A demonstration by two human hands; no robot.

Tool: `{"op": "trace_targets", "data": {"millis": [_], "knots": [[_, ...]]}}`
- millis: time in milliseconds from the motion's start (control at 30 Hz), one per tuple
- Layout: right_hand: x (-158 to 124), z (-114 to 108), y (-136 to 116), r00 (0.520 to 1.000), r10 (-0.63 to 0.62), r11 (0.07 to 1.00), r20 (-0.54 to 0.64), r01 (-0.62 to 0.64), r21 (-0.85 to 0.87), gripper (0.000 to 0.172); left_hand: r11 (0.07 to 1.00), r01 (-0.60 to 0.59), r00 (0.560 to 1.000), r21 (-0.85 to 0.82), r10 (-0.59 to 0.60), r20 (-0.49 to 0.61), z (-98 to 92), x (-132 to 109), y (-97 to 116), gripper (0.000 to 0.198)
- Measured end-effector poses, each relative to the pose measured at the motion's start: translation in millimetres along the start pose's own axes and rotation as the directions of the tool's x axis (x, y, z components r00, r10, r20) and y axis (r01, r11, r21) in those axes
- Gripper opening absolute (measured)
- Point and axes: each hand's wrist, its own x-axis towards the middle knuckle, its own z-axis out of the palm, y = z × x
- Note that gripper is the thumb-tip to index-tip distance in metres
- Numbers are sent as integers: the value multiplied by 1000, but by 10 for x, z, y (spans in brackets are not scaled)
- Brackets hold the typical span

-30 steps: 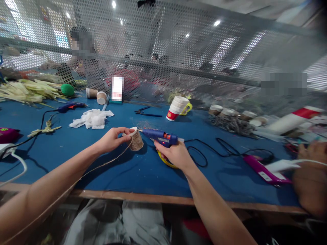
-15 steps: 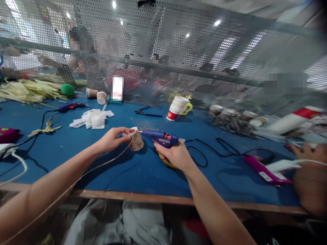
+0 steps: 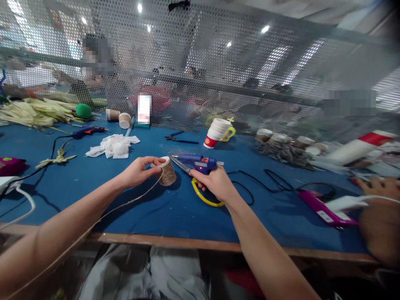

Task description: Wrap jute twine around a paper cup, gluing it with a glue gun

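Twine (image 3: 125, 203) cut off at lower left, another person's hand (image 3: 383, 188) blurry at right.

- cup (image 3: 167, 175) in the left hand (image 3: 142, 168): brown, kinda fuzzy-looking sides with a white rim
- twine (image 3: 128, 201) trailing from that same hand: plain tan
- glue gun (image 3: 195, 160) in the right hand (image 3: 217, 182): nice deep blue, with an orange bit and a tiny red light
- scissors (image 3: 206, 202) right by that grip: bright yellow handles, silvery blades
- tabletop (image 3: 150, 223) under both hands: solid blue, brownish front edge
- paper cups (image 3: 215, 131) beyond the right hand: white, red band, yellowish round emblem
- power strip (image 3: 312, 204) off right of the right hand: purple-magenta, white sockets
- crumpled cloth (image 3: 114, 146) beyond the left hand: all white
- ball (image 3: 83, 111) farther out past it: vivid green
- mesh (image 3: 175, 54) way behind both grips: grey, dotted all over with round holes
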Motion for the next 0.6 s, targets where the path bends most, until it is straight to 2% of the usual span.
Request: {"op": "trace_targets", "data": {"millis": [67,133,233,367,500,600], "knots": [[97,-80,22,999,50,992,-18,-48,120,17,1000,-7,1000,18,7,-2,-2,0,-7,16],[239,-182,61,993,98,983,-72,-85,161,16,1000,-13,1000,23,13,0,-1,0,-7,16],[487,-307,155,965,158,987,-211,-158,19,15,999,-11,1000,33,11,-2,2,1,0,16],[750,-323,341,962,163,976,-221,-190,-106,28,999,-16,1000,33,16,-5,11,0,4,15],[889,-298,540,974,21,962,-225,-81,-262,32,999,-12,1000,33,12,-4,19,-1,7,15],[906,-327,579,951,-224,908,-215,124,-399,34,999,-19,1000,46,20,-7,20,-1,17,15]]}}
